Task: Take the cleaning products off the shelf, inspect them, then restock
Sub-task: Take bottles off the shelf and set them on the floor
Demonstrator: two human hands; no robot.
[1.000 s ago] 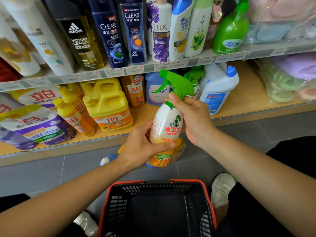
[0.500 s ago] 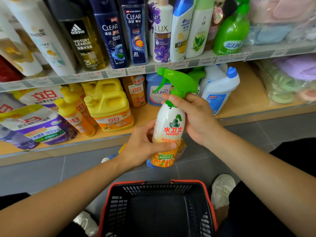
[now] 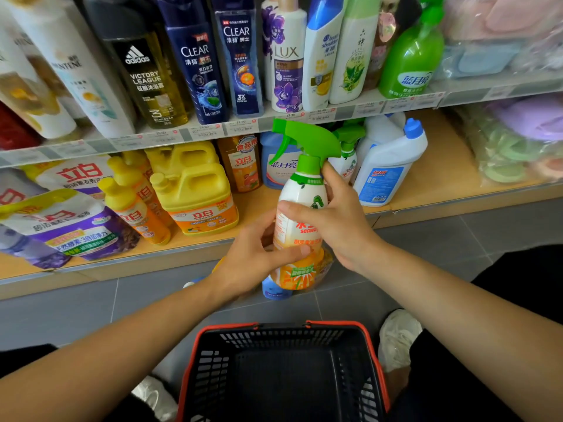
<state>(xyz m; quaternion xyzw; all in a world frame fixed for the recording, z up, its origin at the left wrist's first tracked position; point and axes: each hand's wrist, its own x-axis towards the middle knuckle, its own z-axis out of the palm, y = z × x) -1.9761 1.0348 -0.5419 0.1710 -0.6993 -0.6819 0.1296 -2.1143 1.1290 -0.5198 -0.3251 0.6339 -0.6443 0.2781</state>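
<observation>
Nearest, a black slotted plastic shopping basket with a red rim is sitting on the grey floor. Beyond it, a white plastic spray bottle with a green trigger head and orange label is being held upright in the air, in front of the lower wooden shelf. The left hand is wrapping its lower body; the right hand is curling round its shoulder. Inspecting well probably means turning it slowly, fingers off the trigger, then restocking beside the matching green-topped spray bottle.
</observation>
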